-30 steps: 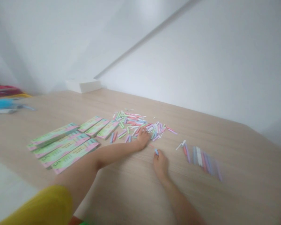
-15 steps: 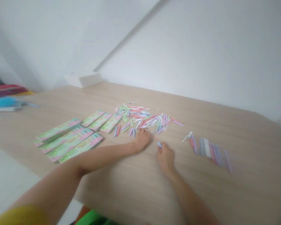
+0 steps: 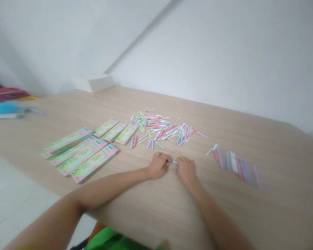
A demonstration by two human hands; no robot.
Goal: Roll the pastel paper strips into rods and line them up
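Note:
Pinched in the fingers of my right hand (image 3: pixel 186 169) is a short light-blue stick (image 3: pixel 175 162), its end pointing toward my left hand. My left hand (image 3: pixel 158 165) is just to the left, fingers curled together above the table. Whatever they hold, if anything, is too small and blurred to make out. A narrow gap separates the two hands. Beyond them spreads a loose pile of short pastel sticks (image 3: pixel 163 129) in pink, green, purple, blue and white, some much thinner than others. Off to the right lies a slanted row of similar thicker sticks (image 3: pixel 238 165).
Several flat green-and-pink boxes (image 3: pixel 94 161) lie in two groups on the left of the wooden table (image 3: pixel 224 215). At the back stands a white box (image 3: pixel 100 83) near the wall. A light-blue item (image 3: pixel 5 108) lies at the far left edge.
My left hand has drawn back from the edge of the pile toward my right hand. The blue stick now points at the left hand, and the view has shifted slightly.

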